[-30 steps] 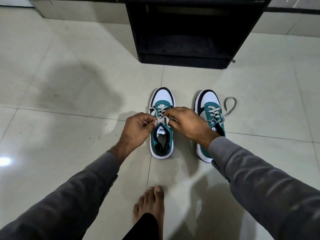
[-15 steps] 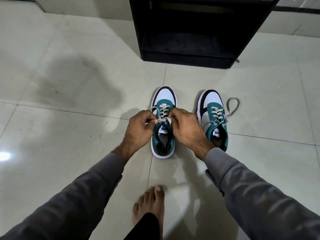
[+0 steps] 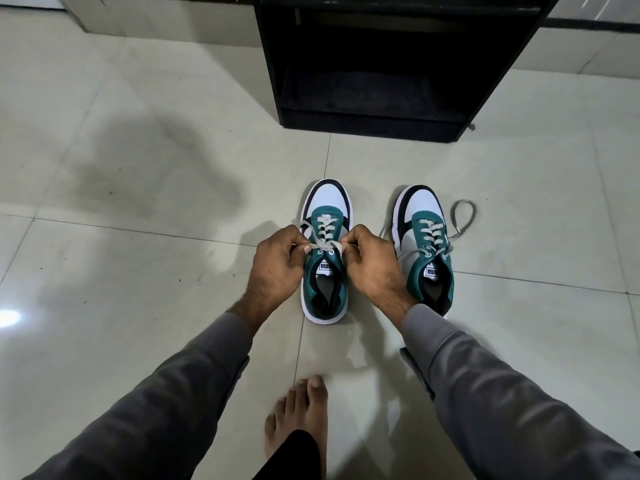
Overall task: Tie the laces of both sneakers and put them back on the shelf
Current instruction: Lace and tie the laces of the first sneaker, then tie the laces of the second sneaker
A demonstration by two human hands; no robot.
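Observation:
Two teal, white and black sneakers stand side by side on the tiled floor, toes pointing away from me. My left hand (image 3: 275,263) and my right hand (image 3: 372,263) flank the left sneaker (image 3: 327,202), each pinching an end of its grey lace (image 3: 323,247) near the top eyelets. The right sneaker (image 3: 420,209) stands untouched; its lace (image 3: 462,216) lies loose in a loop on the floor to its right. A black shelf (image 3: 381,123) stands open just beyond the shoes.
My bare foot (image 3: 301,414) rests on the tiles below the sneakers. Grey sleeves cover both forearms. Pale glossy floor tiles (image 3: 138,271) spread left and right of the shoes, with a wall base along the top edge.
My hands have drawn slightly apart on the left sneaker's lace, pulling it sideways. My right forearm has shifted left, uncovering more of the right sneaker.

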